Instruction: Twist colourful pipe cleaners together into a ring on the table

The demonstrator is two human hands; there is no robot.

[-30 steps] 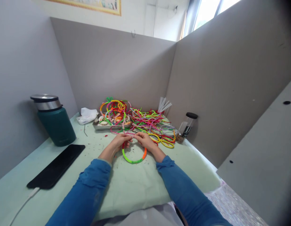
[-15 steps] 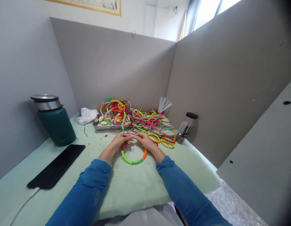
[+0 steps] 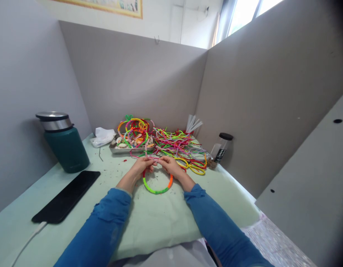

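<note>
A ring wrapped in coloured pipe cleaners (image 3: 157,192), red, lime, green and orange, hangs below both hands over the table's middle. My left hand (image 3: 143,167) is closed on the ring's upper left part, fingertips pinched together. My right hand (image 3: 170,166) is closed at the ring's upper right, its fingertips meeting those of the left. A pale pink pipe cleaner (image 3: 146,149) sticks up from between the fingers. The far side of the ring is hidden by the fingers.
Behind the hands lie a metal tray (image 3: 132,150) of shells and coloured rings and a heap of pipe cleaners (image 3: 177,142). A green bottle (image 3: 66,148) and black phone (image 3: 66,196) are at left, a clear jar (image 3: 220,150) at right. Grey partitions surround the table.
The upright end of the pink pipe cleaner has shifted slightly to the right. Both hands have hardly moved and keep their pinch.
</note>
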